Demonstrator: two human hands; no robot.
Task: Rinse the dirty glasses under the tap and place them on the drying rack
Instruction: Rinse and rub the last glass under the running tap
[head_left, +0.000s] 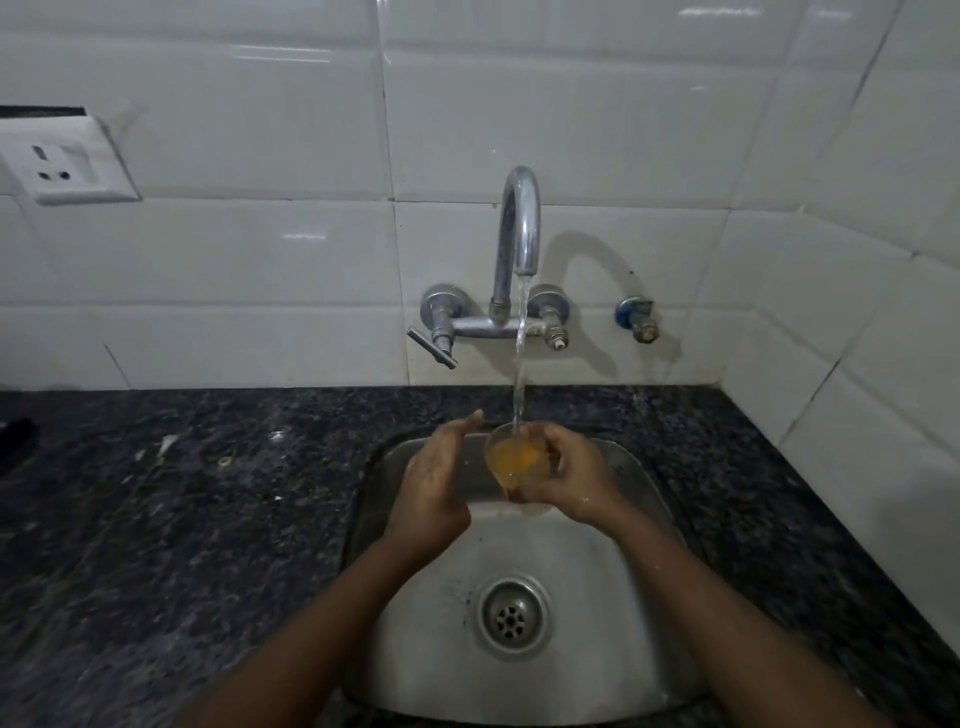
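White glossy wall tiles (571, 114) rose behind a dark speckled stone bench (182, 519), into which a stainless steel sink (587, 561) with a round drain (513, 616) was set. Above the grip, a curved chrome tap (519, 228) ran a thin stream of water (519, 364) straight down. The right hand (569, 475) wrapped its grip around the lower wall of a small clear glass (519, 460) holding orange-tinted water, over the back of the sink. The left hand (434, 486) hovered just beside the glass, fingers loosely spread, holding nothing. Wet, the glass was probably slippery, light and breakable, so it was best held around the body, not the rim. A white wall socket (67, 166) sat far left of the grip. No drying rack was in view; nothing blocked the sink.
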